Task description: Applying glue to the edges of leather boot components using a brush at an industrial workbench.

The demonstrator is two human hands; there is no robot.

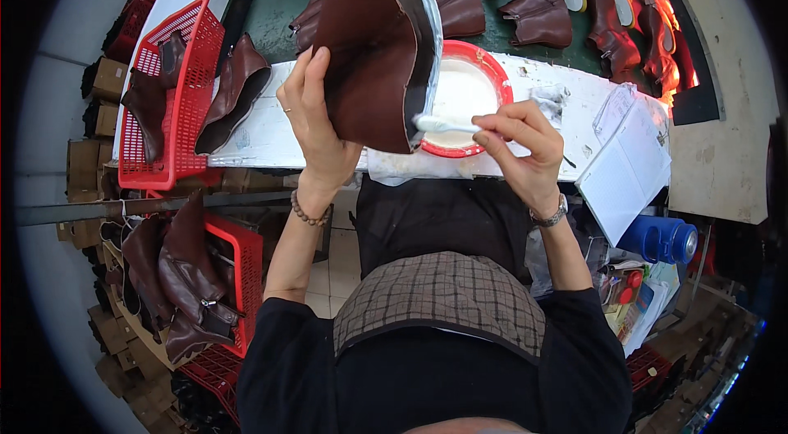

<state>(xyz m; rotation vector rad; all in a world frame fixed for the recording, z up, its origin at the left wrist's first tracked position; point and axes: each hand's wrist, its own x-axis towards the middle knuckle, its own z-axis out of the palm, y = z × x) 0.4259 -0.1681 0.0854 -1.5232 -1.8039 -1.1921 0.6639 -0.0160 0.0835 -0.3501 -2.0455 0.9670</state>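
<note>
My left hand (314, 118) holds up a brown leather boot upper (369, 48), its pale sole edge turned to the right. My right hand (519, 143) grips a small white brush (443, 124) whose head touches the lower edge of the boot. Just behind the brush sits a red bowl (501, 81) of white glue on a white workbench (263, 134). A bead bracelet is on my left wrist and a watch on my right.
Red baskets (185, 98) with brown boot uppers stand at the left and lower left (238, 270). More brown uppers (542, 11) lie on a dark conveyor behind the bench. An open notebook (628, 167) and a blue container (665, 239) are at the right.
</note>
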